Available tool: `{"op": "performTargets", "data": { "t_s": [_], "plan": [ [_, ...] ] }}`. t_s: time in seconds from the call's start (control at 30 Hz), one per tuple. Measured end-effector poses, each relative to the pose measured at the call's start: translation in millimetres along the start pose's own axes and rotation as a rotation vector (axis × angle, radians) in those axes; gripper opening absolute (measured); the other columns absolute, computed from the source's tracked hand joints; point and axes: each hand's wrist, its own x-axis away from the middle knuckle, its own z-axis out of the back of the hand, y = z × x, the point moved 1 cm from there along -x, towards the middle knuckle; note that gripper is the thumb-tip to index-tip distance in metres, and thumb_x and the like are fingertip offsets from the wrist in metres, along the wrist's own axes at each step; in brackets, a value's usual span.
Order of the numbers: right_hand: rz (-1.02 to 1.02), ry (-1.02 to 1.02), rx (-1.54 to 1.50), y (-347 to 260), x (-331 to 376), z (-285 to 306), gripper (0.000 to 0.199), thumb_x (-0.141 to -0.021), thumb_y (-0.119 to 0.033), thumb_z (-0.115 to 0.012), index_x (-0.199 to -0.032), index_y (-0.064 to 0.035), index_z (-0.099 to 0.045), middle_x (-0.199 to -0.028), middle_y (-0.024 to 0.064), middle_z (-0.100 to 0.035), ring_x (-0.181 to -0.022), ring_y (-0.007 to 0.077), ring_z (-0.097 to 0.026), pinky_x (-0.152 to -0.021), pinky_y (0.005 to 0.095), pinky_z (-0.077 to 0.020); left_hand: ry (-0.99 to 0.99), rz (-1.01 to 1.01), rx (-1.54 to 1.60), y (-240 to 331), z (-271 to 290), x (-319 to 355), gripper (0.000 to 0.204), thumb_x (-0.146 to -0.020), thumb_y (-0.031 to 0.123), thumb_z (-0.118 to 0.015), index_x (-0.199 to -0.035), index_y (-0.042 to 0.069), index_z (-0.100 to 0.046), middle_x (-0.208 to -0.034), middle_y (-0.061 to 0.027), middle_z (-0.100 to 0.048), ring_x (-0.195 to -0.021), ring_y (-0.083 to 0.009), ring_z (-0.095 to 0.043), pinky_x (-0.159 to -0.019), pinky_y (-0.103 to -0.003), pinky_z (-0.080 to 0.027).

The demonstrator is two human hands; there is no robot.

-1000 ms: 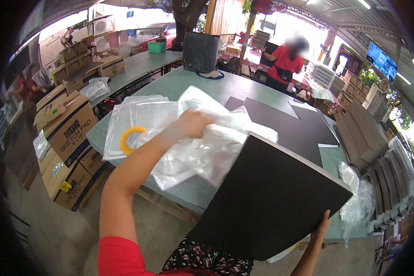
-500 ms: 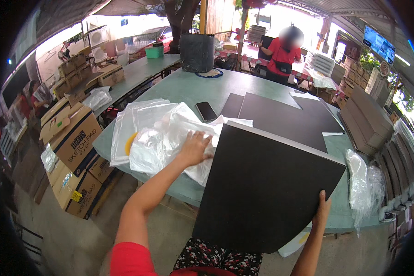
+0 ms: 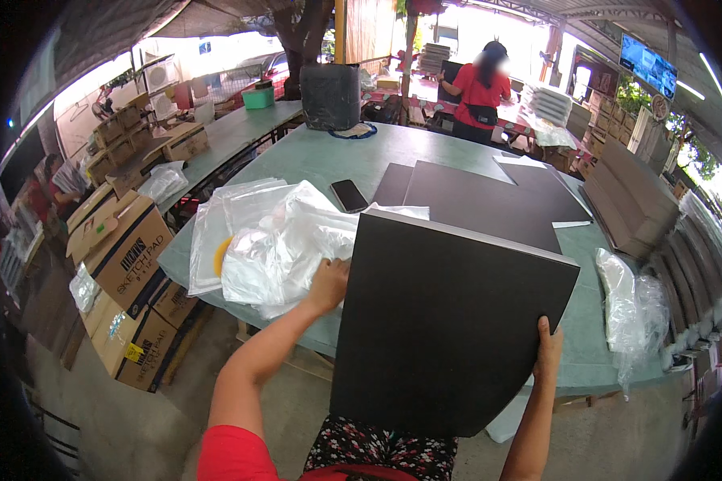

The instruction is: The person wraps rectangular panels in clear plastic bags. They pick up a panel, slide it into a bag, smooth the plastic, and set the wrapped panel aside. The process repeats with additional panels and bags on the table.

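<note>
A large black pad [image 3: 449,321] with a pale top edge is tilted up in front of me, its lower end by my lap. My right hand [image 3: 547,349] grips its right edge, thumb on the front face. Beside the pad's left edge is my left hand [image 3: 327,285], fingers curled in against crumpled clear plastic bags [image 3: 285,240]. The pad partly hides those fingertips, so what they hold is not visible. A flatter stack of clear plastic sleeves [image 3: 208,228] lies to the left of the crumpled ones.
On the green table [image 3: 257,164] lie a phone [image 3: 349,196] and black sheets [image 3: 481,200]. A dark container [image 3: 330,98] stands at the back. Cardboard boxes [image 3: 128,256] are stacked left; grey-brown boards [image 3: 630,200] and loose plastic [image 3: 626,305] are right. A co-worker [image 3: 481,92] stands beyond.
My left hand has slid down and slightly left along the plastic, and its spread fingers have curled in. The pad and my right hand appear slightly further left. The co-worker has turned.
</note>
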Motion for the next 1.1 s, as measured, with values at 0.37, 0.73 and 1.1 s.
{"op": "performTargets", "data": {
  "t_s": [0.37, 0.73, 1.1],
  "plan": [
    [0.035, 0.029, 0.033, -20.7, 25.9, -21.6, 0.063, -0.074, -0.039, -0.061, -0.115, 0.0041, -0.040, -0.109, 0.0136, -0.048, -0.098, 0.0232, -0.046, -0.086, 0.0326, -0.0342, 0.702, 0.240, 0.453, -50.3, 90.4, -42.6, 0.034, -0.083, 0.025, -0.047, -0.107, 0.000, -0.048, -0.095, -0.0158, -0.056, -0.097, -0.0260, -0.051, -0.086, -0.034, -0.037],
    [0.060, 0.016, 0.045, 0.8, -3.2, 2.7, 0.058, -0.077, -0.035, -0.058, -0.115, 0.0050, -0.040, -0.108, 0.0137, -0.049, -0.097, 0.0237, -0.047, -0.087, 0.0327, -0.0339, 1.074, 0.572, 1.612, -110.5, 120.8, -9.2, 0.023, -0.081, 0.014, -0.044, -0.099, 0.002, -0.051, -0.093, -0.0117, -0.054, -0.087, -0.0235, -0.052, -0.076, -0.036, -0.042],
    [0.538, 0.245, 0.614, -33.5, 66.2, -55.0, 0.045, -0.078, -0.022, -0.058, -0.114, -0.0015, -0.041, -0.109, 0.0128, -0.048, -0.100, 0.0221, -0.046, -0.088, 0.0349, -0.0333, -0.626, -0.080, 0.771, 93.6, -27.1, 216.5, 0.025, -0.069, 0.014, -0.048, -0.085, -0.005, -0.053, -0.083, -0.0234, -0.054, -0.082, -0.0336, -0.053, -0.071, -0.041, -0.042]
  ]
}}
